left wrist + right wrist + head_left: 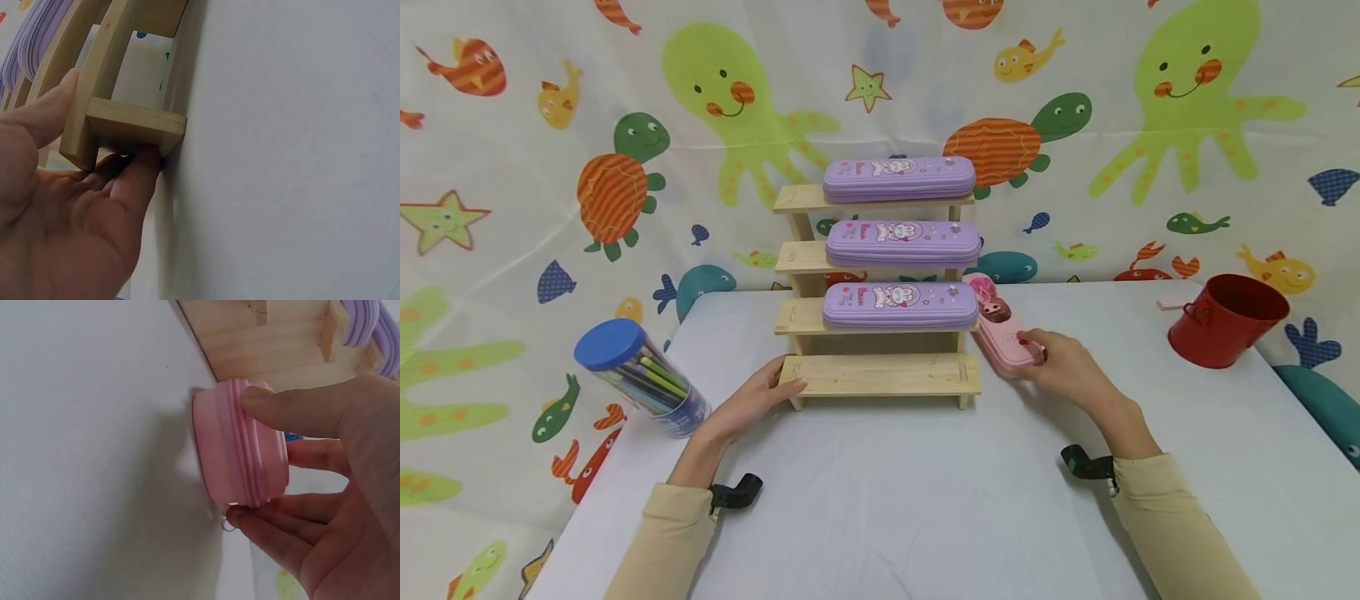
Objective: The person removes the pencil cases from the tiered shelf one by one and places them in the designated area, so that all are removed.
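A stepped wooden rack (880,377) stands mid-table. Its three upper steps each carry a purple pencil case (899,179), (902,243), (900,305); the lowest step is bare. My left hand (758,395) grips the left end of that step, thumb on top and fingers under the wood, as the left wrist view shows. A pink pencil case (1000,333) with a doll picture lies slanted beside the rack's right side. Around its near end, my right hand (1071,371) holds it, thumb on one side and fingers on the other in the right wrist view.
To the left, a clear tub of colored pencils (647,379) with a blue lid stands at the table's edge. A red bucket (1225,321) is at the right, with a small pink item (1172,305) beside it. Behind the table hangs a sea-animal curtain (880,83).
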Motion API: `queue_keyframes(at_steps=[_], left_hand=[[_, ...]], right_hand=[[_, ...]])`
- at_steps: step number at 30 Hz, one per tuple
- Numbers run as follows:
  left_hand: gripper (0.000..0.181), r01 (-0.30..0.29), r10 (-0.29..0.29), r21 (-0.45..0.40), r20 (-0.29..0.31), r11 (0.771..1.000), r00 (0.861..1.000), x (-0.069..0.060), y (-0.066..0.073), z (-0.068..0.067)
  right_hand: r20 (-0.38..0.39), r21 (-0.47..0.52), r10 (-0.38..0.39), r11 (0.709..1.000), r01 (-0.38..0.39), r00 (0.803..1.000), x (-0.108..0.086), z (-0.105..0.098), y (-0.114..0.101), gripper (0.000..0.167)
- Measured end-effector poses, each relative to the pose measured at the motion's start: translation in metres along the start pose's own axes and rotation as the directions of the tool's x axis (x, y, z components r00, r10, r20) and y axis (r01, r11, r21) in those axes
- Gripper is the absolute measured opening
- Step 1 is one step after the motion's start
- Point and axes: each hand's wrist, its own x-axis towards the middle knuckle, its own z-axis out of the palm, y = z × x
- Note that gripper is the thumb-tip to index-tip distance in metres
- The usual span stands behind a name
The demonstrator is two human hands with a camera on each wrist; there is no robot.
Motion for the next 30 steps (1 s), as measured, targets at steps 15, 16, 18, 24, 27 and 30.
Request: queue_keyframes(at_steps=[15, 16, 18, 24, 27, 30], left_hand=[[0.082, 0.02, -0.02, -0.018, -0.007, 1.0, 1.0, -0.001, -0.001, 0.001], [0.083, 0.02, -0.02, -0.017, -0.006, 1.0, 1.0, -0.001, -0.001, 0.001], [0.083, 0.019, -0.019, -0.018, -0.006, 1.0, 1.0, -0.001, -0.001, 0.001], [0.083, 0.011, -0.011, -0.01, 0.001, 1.0, 1.0, -0.002, -0.002, 0.001], [0.083, 0.018, -0.018, -0.017, -0.006, 1.0, 1.0, -0.002, -0.001, 0.0], [0.083, 0.021, -0.021, -0.023, -0.007, 1.0, 1.0, -0.001, 0.0, 0.0]], right_hand=[[0.016, 0.01, -0.108, 0.994, 0.107, 0.994, 0.005, 0.014, -0.016, 0.059], [0.017, 0.011, -0.11, 0.994, 0.109, 0.994, 0.005, 0.014, -0.017, 0.059], [0.023, 0.012, -0.115, 0.993, 0.115, 0.993, 0.006, 0.015, -0.018, 0.059], [0.053, 0.015, -0.125, 0.992, 0.125, 0.991, 0.008, 0.012, -0.02, 0.057], [0.082, 0.017, -0.128, 0.992, 0.127, 0.988, 0.008, 0.009, -0.021, 0.057], [0.105, -0.008, -0.122, 0.992, 0.124, 0.987, 0.008, 0.003, -0.023, 0.056]])
